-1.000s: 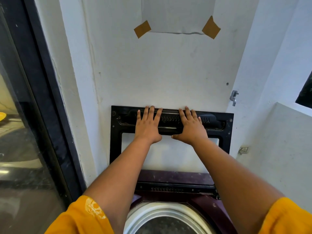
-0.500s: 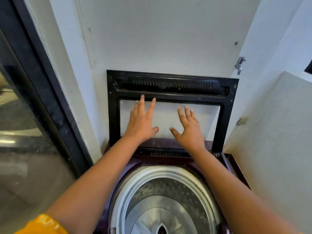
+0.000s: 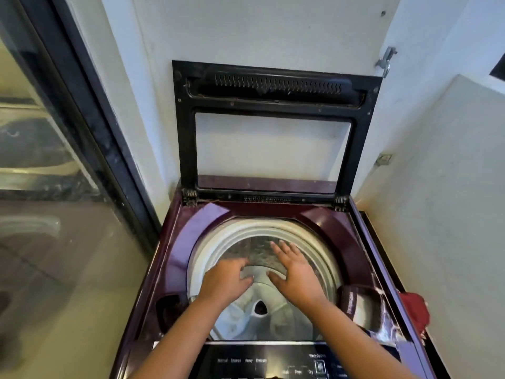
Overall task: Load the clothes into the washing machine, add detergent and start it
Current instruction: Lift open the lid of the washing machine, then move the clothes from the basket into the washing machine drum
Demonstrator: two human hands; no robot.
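Observation:
A maroon top-loading washing machine [image 3: 180,242] stands below me with its black-framed glass lid [image 3: 273,86] raised upright against the white wall. The steel drum [image 3: 262,250] shows no clothes inside; a white pulsator lies at its bottom. My left hand [image 3: 224,280] and my right hand [image 3: 295,274] hover over the drum opening, palms down, fingers spread, holding nothing. The black control panel [image 3: 246,361] with its printed labels runs along the front edge. A red cloth [image 3: 414,310] lies at the machine's right side.
A glass door with a black frame [image 3: 90,113] stands close on the left. A low white wall [image 3: 451,214] hems in the right side. A metal latch [image 3: 385,61] sticks out of the corner above the lid.
Both hands have left the raised lid and dropped down over the drum opening. My view has tilted downward, bringing the drum and control panel into sight.

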